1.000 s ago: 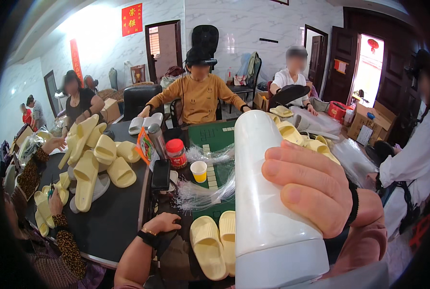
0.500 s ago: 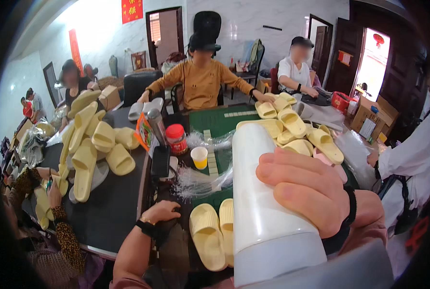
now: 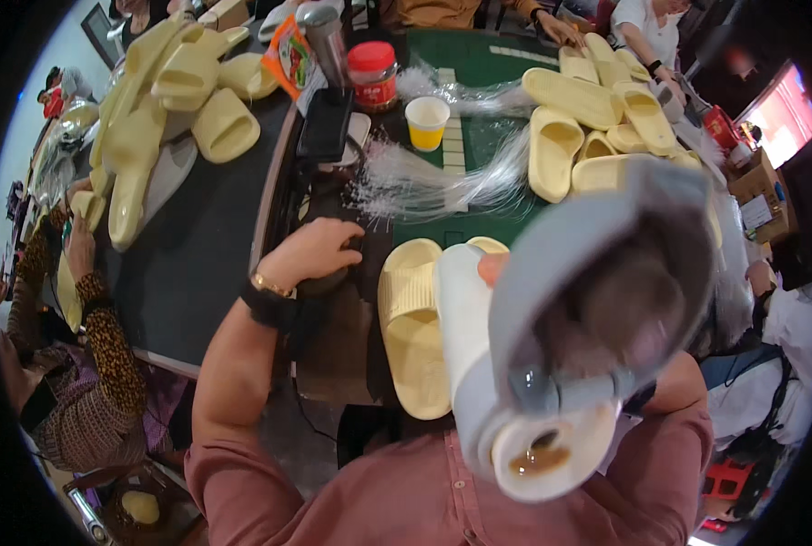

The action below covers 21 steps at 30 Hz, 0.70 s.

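Close in front of me, a white drinking bottle is tilted, its mouth turned toward me. Its grey flip lid stands raised, and a little brown liquid lies on the white drinking opening. My right hand is wrapped round the bottle; only a fingertip shows, the rest hidden behind bottle and lid. My left hand rests at the table's near edge, fingers loosely bent and slightly apart, holding nothing visible. A pair of pale yellow slippers lies just left of the bottle, one partly covered by it.
Yellow slippers are heaped on the dark table at left, and more at far right. A yellow cup, red-lidded jar, steel flask, phone and clear plastic strands stand or lie between. Co-workers sit around.
The view has dipped downward. The bottle has turned so that its lid end, now with the lid raised, faces me. My left hand has stayed by the table edge.
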### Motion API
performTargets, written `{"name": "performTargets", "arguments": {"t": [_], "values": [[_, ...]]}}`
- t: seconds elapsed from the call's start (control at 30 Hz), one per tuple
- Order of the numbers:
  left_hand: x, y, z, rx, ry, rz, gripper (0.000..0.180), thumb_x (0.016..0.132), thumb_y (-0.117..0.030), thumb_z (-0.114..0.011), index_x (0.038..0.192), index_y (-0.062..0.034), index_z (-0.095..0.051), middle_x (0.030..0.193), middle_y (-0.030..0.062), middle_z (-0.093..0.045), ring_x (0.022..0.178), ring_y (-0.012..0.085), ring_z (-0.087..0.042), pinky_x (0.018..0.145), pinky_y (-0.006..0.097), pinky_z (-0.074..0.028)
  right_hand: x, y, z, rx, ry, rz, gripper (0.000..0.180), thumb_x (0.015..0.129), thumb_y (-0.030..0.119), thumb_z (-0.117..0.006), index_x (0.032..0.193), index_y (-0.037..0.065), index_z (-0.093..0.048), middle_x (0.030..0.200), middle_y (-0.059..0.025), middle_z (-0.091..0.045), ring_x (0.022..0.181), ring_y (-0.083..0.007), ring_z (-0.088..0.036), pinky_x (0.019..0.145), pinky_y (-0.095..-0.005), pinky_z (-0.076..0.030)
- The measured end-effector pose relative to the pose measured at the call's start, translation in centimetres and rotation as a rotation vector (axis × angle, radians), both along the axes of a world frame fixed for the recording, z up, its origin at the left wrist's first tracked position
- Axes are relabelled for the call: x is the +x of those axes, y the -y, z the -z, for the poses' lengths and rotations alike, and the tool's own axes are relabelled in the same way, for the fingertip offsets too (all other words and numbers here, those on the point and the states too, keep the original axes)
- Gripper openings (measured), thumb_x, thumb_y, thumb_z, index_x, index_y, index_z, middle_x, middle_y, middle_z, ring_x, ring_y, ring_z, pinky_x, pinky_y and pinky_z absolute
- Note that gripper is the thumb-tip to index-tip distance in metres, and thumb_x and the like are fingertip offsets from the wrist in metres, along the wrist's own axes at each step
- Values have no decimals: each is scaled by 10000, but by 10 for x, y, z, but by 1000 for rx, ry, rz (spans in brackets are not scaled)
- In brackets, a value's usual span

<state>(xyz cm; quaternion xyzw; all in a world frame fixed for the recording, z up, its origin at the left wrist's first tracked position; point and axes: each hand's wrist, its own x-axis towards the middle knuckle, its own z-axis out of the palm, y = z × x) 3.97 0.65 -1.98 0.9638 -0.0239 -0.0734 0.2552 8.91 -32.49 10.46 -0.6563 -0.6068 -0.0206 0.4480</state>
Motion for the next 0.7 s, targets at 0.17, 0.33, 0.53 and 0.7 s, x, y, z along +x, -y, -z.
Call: {"name": "performTargets", "arguments": {"t": [0.17, 0.33, 0.53, 0.7], "values": [[0, 4, 2, -361, 261, 38, 342, 834, -170, -674, 1106, 35, -649, 844, 181, -695, 794, 315, -679, 742, 370, -530, 15, -16, 33, -62, -98, -12, 758, 655, 347, -857, 1273, 55, -530, 1230, -207, -557, 1081, -423, -572, 907, -443, -477], [-5, 23, -27, -439, 234, -35, 309, 857, -64, -673, 1148, 34, -632, 842, 142, -699, 741, 208, -679, 711, 307, -538, 25, -37, 34, -246, -184, 43, 797, 630, 150, -903, 1308, -1, -513, 1323, -118, -574, 1098, -152, -610, 958, -323, -475], [-10, 25, -37, -902, 274, 15, 546, 869, 2, -640, 1391, -72, -497, 1163, 87, -630, 1049, 151, -582, 880, 306, -508, 38, -57, 54, -207, -202, 19, 821, 658, 78, -881, 1339, -16, -433, 1255, -93, -582, 1081, -156, -602, 950, -333, -489], [-15, 27, -56, -1285, 272, 75, 750, 797, 36, -579, 1495, -15, -309, 1364, 97, -507, 1264, 179, -478, 1050, 376, -405, 46, -86, 54, -183, 33, 28, 763, 592, 160, -841, 1263, 14, -508, 1123, -180, -608, 1016, -365, -617, 878, -411, -513]]}}
